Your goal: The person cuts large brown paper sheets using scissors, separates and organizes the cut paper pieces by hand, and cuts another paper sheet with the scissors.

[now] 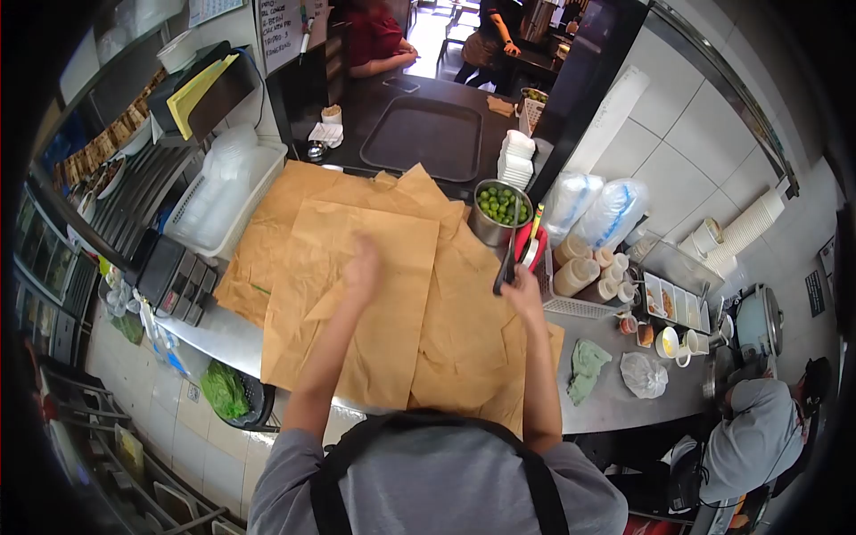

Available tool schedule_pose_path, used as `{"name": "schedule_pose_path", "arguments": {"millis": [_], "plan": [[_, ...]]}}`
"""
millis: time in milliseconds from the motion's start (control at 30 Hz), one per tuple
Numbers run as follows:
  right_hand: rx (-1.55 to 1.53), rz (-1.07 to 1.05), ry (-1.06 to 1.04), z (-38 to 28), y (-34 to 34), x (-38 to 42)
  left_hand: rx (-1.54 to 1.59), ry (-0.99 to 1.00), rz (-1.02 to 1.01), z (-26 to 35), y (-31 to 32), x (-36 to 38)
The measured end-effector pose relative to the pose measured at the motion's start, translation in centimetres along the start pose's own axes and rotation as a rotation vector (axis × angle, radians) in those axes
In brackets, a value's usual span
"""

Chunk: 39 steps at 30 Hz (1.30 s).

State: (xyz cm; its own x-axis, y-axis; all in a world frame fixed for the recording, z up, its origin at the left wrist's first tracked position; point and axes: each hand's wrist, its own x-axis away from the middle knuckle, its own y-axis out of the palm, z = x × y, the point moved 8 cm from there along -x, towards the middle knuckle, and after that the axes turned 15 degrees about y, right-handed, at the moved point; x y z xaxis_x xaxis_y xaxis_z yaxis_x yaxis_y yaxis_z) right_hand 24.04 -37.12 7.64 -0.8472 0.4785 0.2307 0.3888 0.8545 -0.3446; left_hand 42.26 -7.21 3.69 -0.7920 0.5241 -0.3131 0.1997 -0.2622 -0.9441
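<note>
I am standing at a steel counter (227, 343) that is carrying everything here. Brown paper sheets (374, 294) are lying spread and overlapping across most of it, biggest thing on the surface. Beyond them a dark tray (428, 134) is sitting on the black pass counter. To the left a white bin of clear plastic lids (223, 196) is resting just beside the paper edge. To the right two clear bags of cups (593, 209) are leaning near the wall tiles, with squeeze bottles (580, 267) standing in a white rack just in front of them. A steel pot of green limes (499, 209) is sitting at the top right edge of the paper. A green cloth (584, 367) and a crumpled plastic bag (644, 374) are lying on bare steel to the right.

My left hand (361, 267) is blurring over the top sheet, fingers looking loosely open, palm on or just above the paper; I cannot tell if it is touching. My right hand (522, 287) is gripping a dark knife (506, 259) by the handle, blade pointing up toward the lime pot, over the right edge of the paper.

Another person in grey is crouching low at the lower right, well apart from my hands. Two more people are standing past the pass counter.
</note>
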Motion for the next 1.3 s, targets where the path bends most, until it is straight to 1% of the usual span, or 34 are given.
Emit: {"name": "schedule_pose_path", "arguments": {"millis": [33,67,100,133,200,267,300,333,400,500,600,633,667,700,733,800,867,900,933,1000,1033,1100,1133,1167,1233,1300], "plan": [[-0.085,0.031,-0.040,0.9,0.3,0.7,0.052,0.157,0.115,3.2,-1.1,-2.1],[-0.171,0.063,-0.083,1.6,1.0,1.4,0.167,0.215,0.066,6.2,-3.1,-4.1],[-0.212,0.115,-0.126,0.7,1.5,3.2,0.281,0.273,0.017,8.7,-5.0,-6.1],[-0.254,0.165,-0.170,-0.7,1.5,5.5,0.317,0.247,0.029,9.3,-4.6,-8.5],[0.256,0.396,-0.287,-1.4,1.3,8.5,0.383,0.197,0.057,9.1,-2.0,-13.2],[0.291,0.384,-0.161,0.1,1.7,10.2,0.368,0.131,-0.090,8.4,2.4,-15.7],[0.335,0.416,-0.074,1.4,1.8,10.8,0.360,0.096,-0.162,8.1,3.7,-16.6],[0.378,0.446,0.011,2.5,1.8,11.1,0.337,0.109,-0.225,8.4,4.1,-17.0],[0.362,0.454,0.005,2.6,2.5,12.1,0.290,0.125,-0.357,9.3,4.8,-17.1],[0.343,0.435,-0.011,3.0,3.4,11.7,0.327,0.231,-0.457,10.9,4.7,-17.7],[0.301,0.460,-0.069,2.5,2.8,10.9,0.328,0.265,-0.376,12.3,5.8,-20.3],[0.283,0.479,-0.091,2.0,2.2,10.9,0.328,0.337,-0.245,13.1,3.8,-21.1],[0.129,0.425,-0.061,1.9,1.5,10.8,0.329,0.409,-0.112,14.1,1.7,-21.6],[-0.025,0.372,-0.034,1.1,0.6,10.7,0.454,0.375,0.035,14.4,-1.8,-21.5],[-0.178,0.318,-0.010,0.4,-0.4,10.3,0.649,0.352,0.169,14.7,-4.9,-21.4],[-0.438,0.203,0.072,0.3,-2.2,9.3,0.749,0.244,0.181,15.2,-8.4,-21.4],[-0.544,0.254,-0.030,-1.7,-4.8,8.5,1.205,0.266,0.326,16.2,-10.5,-20.7],[-0.780,0.158,-0.101,-5.9,-4.5,9.6,1.436,0.267,0.398,16.5,-11.1,-19.3],[-0.820,0.117,-0.178,-6.7,-5.0,9.1,1.615,0.222,0.314,17.2,-11.0,-17.0],[-0.823,0.144,-0.218,-6.3,-5.1,8.0,1.961,0.121,0.140,19.0,-11.7,-11.7],[-0.770,0.092,-0.236,-6.5,-4.1,7.4,2.032,0.010,0.082,19.5,-11.5,-8.8],[-0.742,0.019,-0.301,-9.8,0.3,9.0,2.129,-0.238,0.043,18.9,-11.0,-2.8],[-0.722,-0.036,-0.285,-10.4,2.8,9.7,2.260,-0.342,0.062,18.2,-9.9,-0.3],[-0.698,-0.108,-0.269,-10.8,5.4,10.6,2.391,-0.444,0.113,17.2,-8.8,2.0],[-0.589,-0.247,-0.221,-10.6,11.2,12.2,2.253,-0.668,0.249,13.4,-7.7,6.9],[-0.428,-0.345,-0.181,-9.5,16.7,13.6,2.180,-0.853,0.640,9.2,-8.3,12.5]]}}
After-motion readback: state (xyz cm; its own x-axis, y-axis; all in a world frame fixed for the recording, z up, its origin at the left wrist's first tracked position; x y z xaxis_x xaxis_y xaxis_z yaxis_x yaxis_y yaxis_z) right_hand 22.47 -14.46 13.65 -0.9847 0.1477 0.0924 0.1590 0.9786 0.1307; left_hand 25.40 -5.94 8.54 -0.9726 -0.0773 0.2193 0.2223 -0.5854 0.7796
